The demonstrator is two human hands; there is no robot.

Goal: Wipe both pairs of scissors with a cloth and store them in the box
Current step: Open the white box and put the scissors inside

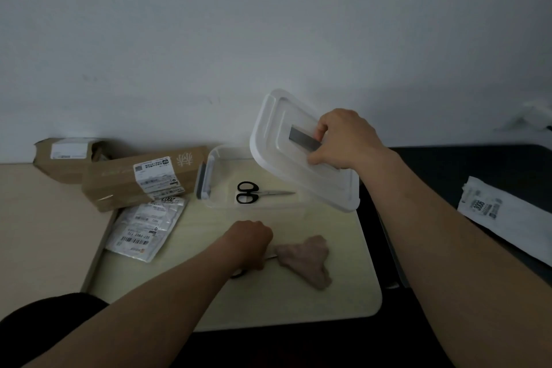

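So the right hand gripped the lid by its handle, tilted over the box near the far edge of the desk, with one pair of scissors inside. The left hand clutched the other scissors mid-desk, right beside the cloth.

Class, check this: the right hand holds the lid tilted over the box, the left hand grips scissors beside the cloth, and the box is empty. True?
No. The head view shows the box is not empty: one pair of black-handled scissors lies inside it. The rest holds.
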